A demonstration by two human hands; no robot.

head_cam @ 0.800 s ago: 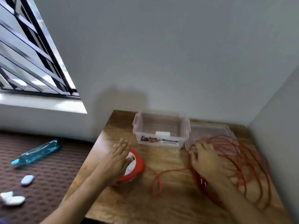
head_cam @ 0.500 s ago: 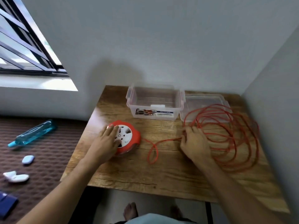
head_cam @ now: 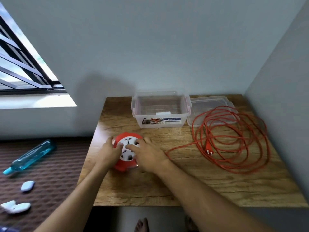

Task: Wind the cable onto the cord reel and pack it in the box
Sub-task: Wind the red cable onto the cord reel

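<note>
Head view. Wooden table [head_cam: 192,186] set into a corner of grey walls. Red cord reel [head_cam: 127,152] with white socket face lies flat at the near left of the tabletop. Left hand [head_cam: 109,154] grips the reel's left rim, fingers curled round the edge, thumb on the white face. Right hand [head_cam: 148,156] rests over the reel's right side, fingers bent, the forefinger reaching onto the white face; whether it truly clamps the rim cannot be told.

Orange cable [head_cam: 234,139] lies unwound in loose overlapping loops on the right half of the table, one strand running left toward the reel under the right hand. Its plug [head_cam: 208,148] lies inside the loops, pins pointing near. Far loops overlap the clear lid [head_cam: 210,104], which lies flat just right of the box.

Clear plastic box [head_cam: 160,111] stands open at the far middle of the table, label on its near wall, well apart from the reel.

Left of the table, on brown ribbed flooring: a blue bottle [head_cam: 30,156] lying on its side, small pale objects [head_cam: 27,185] nearer. Barred window [head_cam: 21,64] at far left. Bare toes [head_cam: 142,224] show below the near table edge.
</note>
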